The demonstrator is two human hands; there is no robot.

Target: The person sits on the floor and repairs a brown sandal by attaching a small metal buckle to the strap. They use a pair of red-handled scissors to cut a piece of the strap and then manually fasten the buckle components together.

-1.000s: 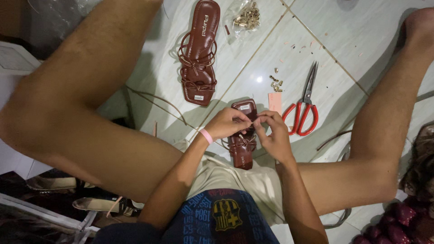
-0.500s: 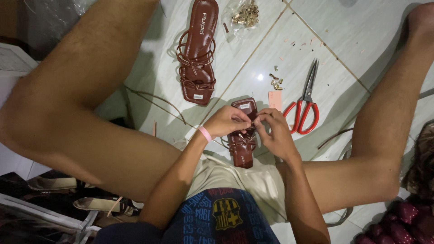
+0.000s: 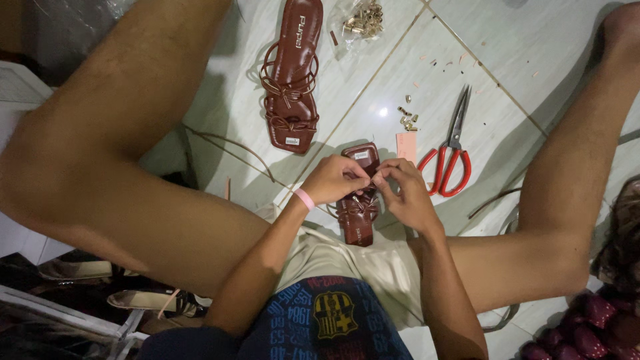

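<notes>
At frame centre, the left hand (image 3: 337,180) and right hand (image 3: 403,193) are both pinching straps of a brown sandal (image 3: 357,200), red scissors (image 3: 452,150) lying just right.

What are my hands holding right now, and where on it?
Both the left hand and right hand pinch the thin straps of the brown sandal.

Home sandal workshop, tiled floor (image 3: 533,40), scissors (image 3: 451,151)
</notes>
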